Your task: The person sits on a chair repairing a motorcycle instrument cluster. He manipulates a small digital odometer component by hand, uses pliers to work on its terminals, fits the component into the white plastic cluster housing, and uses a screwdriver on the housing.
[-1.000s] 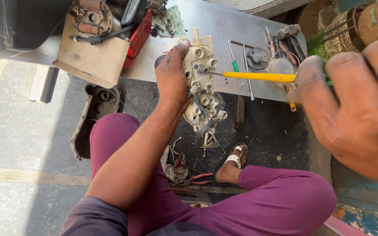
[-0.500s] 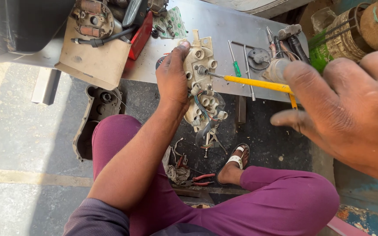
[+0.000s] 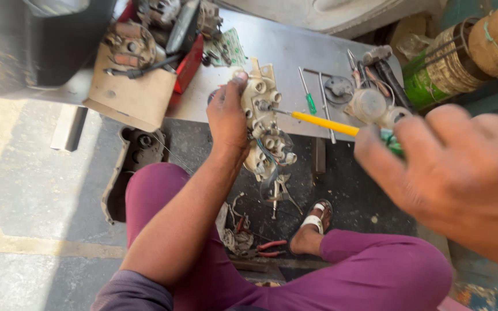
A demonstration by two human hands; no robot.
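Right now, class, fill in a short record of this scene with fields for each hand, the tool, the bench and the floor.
Left hand: left hand grips the cream part at the bench edge
Right hand: right hand holds the screwdriver
Tool: yellow shaft, tip at a cream part socket
Bench: metal bench carrying a green screwdriver, cardboard and a red case
Floor: pliers with red handles near a sandalled foot
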